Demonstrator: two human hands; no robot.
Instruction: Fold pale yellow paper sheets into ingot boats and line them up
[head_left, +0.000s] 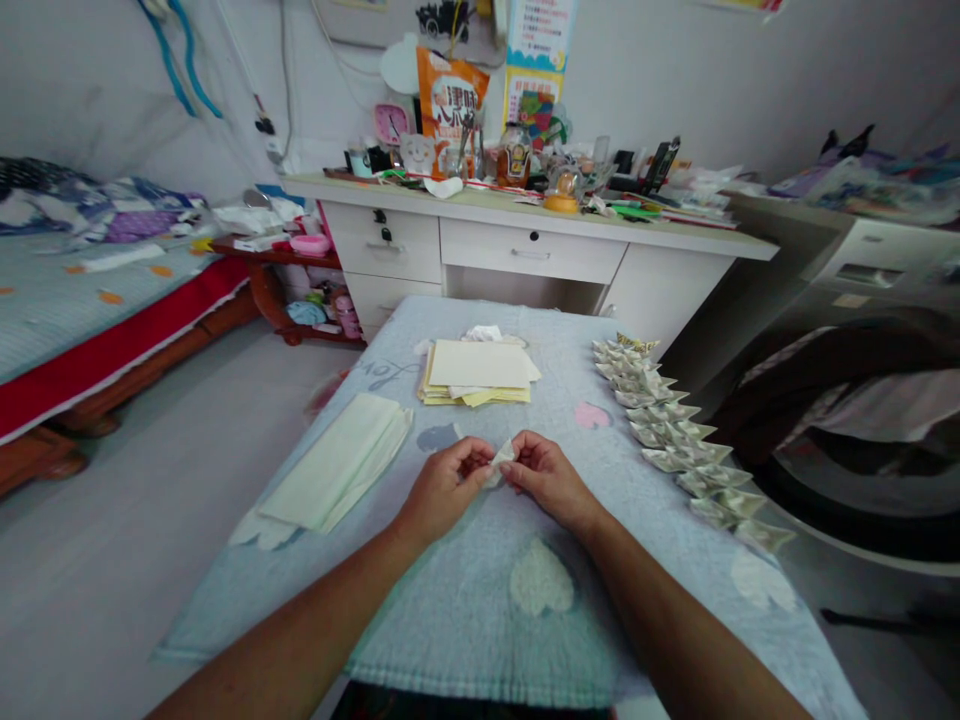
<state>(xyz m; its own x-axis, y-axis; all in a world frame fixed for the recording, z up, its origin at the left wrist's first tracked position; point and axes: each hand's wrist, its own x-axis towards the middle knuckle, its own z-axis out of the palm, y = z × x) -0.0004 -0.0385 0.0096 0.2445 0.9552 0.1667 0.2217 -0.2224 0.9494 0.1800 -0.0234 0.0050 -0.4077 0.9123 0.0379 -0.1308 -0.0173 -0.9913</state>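
Between my two hands, over the middle of the cloth, is a small folded piece of pale paper point(503, 458). My left hand point(451, 482) pinches its left side between thumb and fingers. On the other side my right hand point(546, 475) is closed on it the same way, and the fingers hide part of its shape. A stack of cream and yellow paper sheets point(480, 365) lies just beyond my hands. To the left rests a pile of long pale green paper point(330, 465). Several folded paper boats point(667, 430) stand in overlapping rows along the right edge.
A light blue patterned cloth point(450, 620) covers the table. Behind it stands a white desk point(525, 240) crowded with jars, a pink clock point(391, 124) and an orange snack bag point(450, 100). A bed point(97, 290) is at left, a washing machine point(862, 300) at right.
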